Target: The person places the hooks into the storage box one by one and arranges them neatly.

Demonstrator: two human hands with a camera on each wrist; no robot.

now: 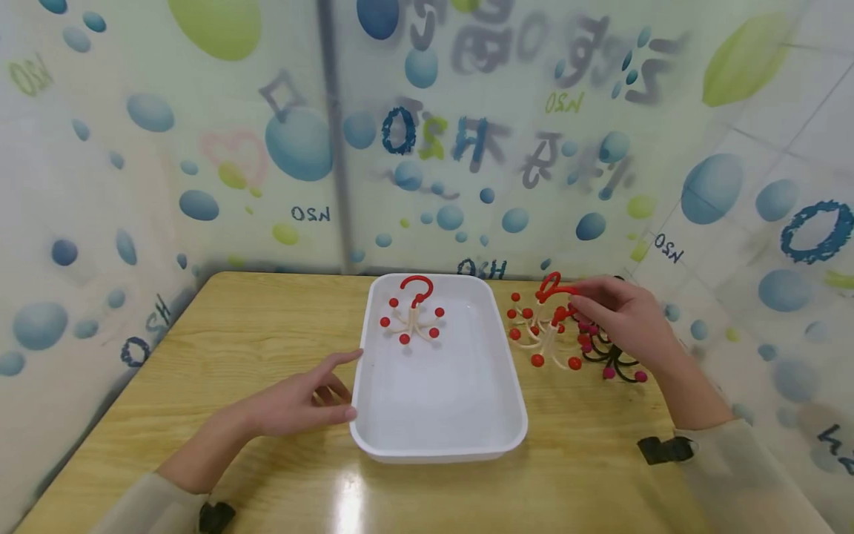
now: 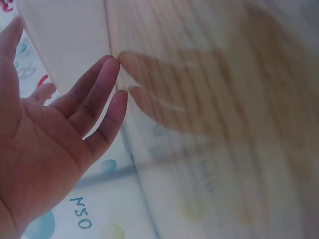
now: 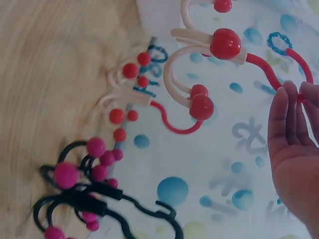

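My right hand (image 1: 623, 319) pinches the red hooked end of a cream claw hanger with red balls (image 1: 548, 343), lifted to the right of the white tray (image 1: 518, 404). In the right wrist view, that hanger's red ball (image 3: 226, 44) and curved cream arms hang off the fingertips. A similar cream and red hanger (image 1: 414, 320) stands in the tray's far left part, hook upward. My left hand (image 1: 293, 404) has its fingers spread, with fingertips against the tray's left rim. Behind the held hanger, another cream one (image 3: 137, 97) sits on the table.
Black claw hangers with magenta balls (image 3: 82, 201) stand on the wooden table (image 1: 267, 334), right of the tray and partly behind my right hand. A patterned curtain (image 1: 414, 222) with blue and green dots closes off the table's far edge.
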